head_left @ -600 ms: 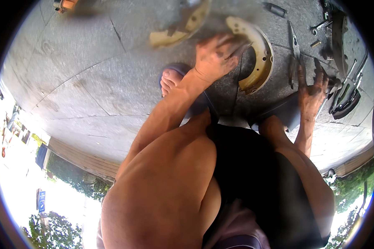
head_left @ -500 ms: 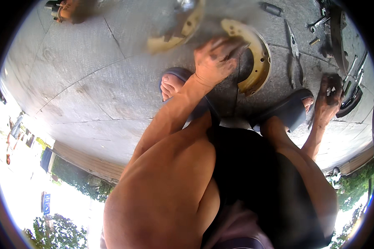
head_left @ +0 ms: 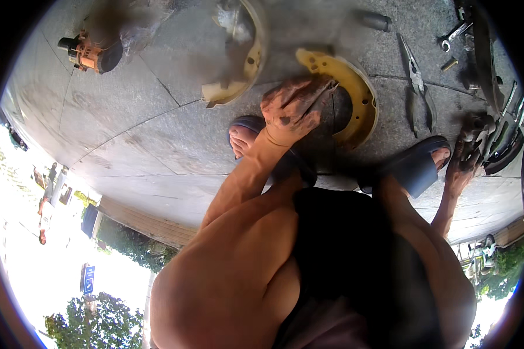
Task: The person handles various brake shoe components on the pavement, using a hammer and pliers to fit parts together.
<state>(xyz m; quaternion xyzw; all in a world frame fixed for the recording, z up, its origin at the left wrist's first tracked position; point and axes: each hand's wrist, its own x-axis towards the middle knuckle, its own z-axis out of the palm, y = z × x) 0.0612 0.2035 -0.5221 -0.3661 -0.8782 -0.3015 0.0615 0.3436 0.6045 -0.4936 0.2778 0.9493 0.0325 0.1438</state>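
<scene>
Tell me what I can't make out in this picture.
All in the head view:
Left hand: palm hidden by its own back; whether it grips the yellow curved part is unclear.
Right hand: fingers blend into dark metal pieces; hold unclear.
Second yellow part: blurred by haze, cut off by the top edge.
Orange-and-black device: upper side lost behind a dark blur.

I watch the left hand (head_left: 291, 111) bend its fingers (head_left: 317, 96) at the inner edge of a yellow curved shoe (head_left: 364, 96); grip unclear from here. My view puts the right hand (head_left: 464, 164) beside dark curved parts (head_left: 506, 152). Between shoe and right hand, pliers (head_left: 415, 77) lie on the floor (head_left: 122, 145). Left of the shoe, I see a blurred yellow arc (head_left: 254, 57).
</scene>
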